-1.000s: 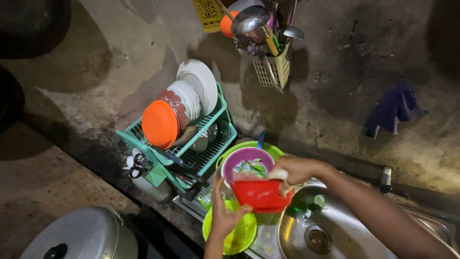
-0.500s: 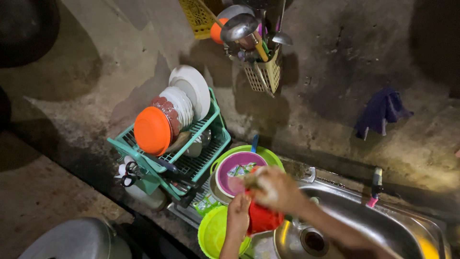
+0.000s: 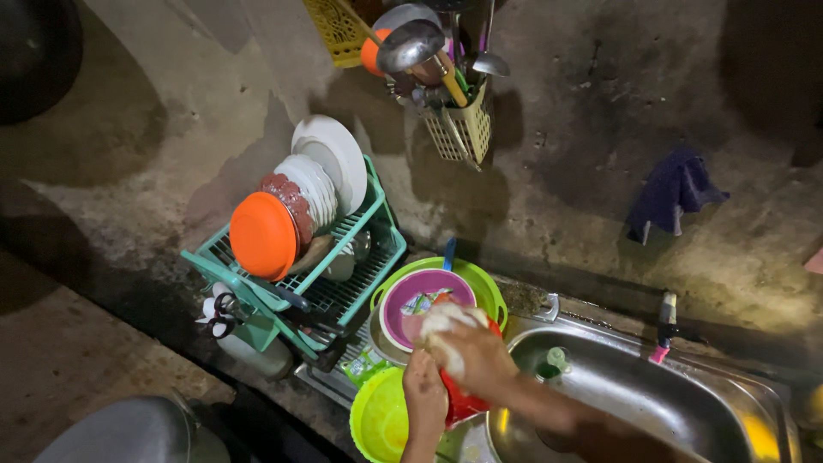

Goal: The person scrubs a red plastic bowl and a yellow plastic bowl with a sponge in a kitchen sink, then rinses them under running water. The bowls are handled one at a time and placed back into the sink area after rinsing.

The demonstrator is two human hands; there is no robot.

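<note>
Scrubbing a red bowl at the sink's edge

The left hand (image 3: pixel 426 396) closes its fingers round the red bowl (image 3: pixel 463 403), tilting it on edge just left of the steel sink (image 3: pixel 651 394) so the right hand (image 3: pixel 467 351), fingers curled on a soapy white sponge (image 3: pixel 441 321), can rub its rim. Left of the sink sit nested purple and green basins (image 3: pixel 429 296); further left, a green rack (image 3: pixel 343 283) stands plates upright.

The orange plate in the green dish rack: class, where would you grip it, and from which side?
Grip the orange plate by its top rim, coming from above. It stands on edge in the green dish rack, with other plates stacked close behind, so only the upper edge is free.
</note>
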